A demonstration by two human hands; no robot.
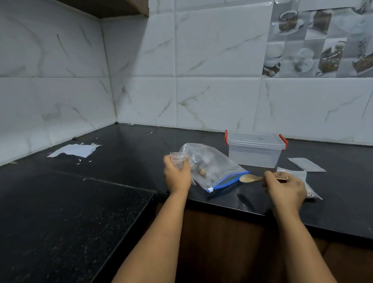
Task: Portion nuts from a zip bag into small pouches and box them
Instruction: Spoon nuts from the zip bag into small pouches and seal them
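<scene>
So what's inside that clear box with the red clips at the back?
Through the clear box's frosted walls nothing shows inside; it looks empty, with no pouches yet. A small dark mark shows on or under its lid. The floor's far corners are too hazy to tell for sure.

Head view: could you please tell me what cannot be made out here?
- Small pouch: the left hand covers its lower part, hiding any contents.
- Wooden spoon: the right hand hides its handle.
- Filled pouch: mostly behind the right hand.
- Zip bag: nuts blurred, uncountable.
</scene>
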